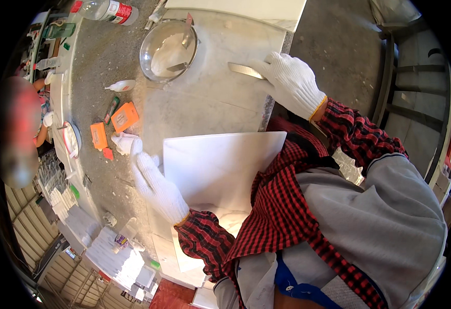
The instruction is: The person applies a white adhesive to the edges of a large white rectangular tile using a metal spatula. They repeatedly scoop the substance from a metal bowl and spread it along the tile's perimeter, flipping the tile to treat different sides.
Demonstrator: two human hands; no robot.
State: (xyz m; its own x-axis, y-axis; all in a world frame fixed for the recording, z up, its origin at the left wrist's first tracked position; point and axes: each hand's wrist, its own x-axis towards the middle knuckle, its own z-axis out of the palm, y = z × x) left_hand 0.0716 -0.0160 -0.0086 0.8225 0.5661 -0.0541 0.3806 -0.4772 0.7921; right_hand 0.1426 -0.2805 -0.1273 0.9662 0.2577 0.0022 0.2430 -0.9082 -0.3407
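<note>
Both hands wear white knit gloves. My left hand (153, 183) rests flat at the left edge of a white square tile (215, 165) that lies tilted over a larger pale marble slab (215, 92). My right hand (289, 82) grips a flat metal scraper blade (243, 70) whose tip lies on the marble slab near its right edge. Red checked sleeves cover both forearms.
A metal bowl (169, 49) with white paste and a trowel sits at the slab's far left. Orange boxes (117, 123), a crumpled white rag (124, 142), a small squeeze bottle (120, 86) and a plastic bottle (109, 10) lie on the concrete floor. Stacked white tiles (117, 255) lower left. Another person at the far left.
</note>
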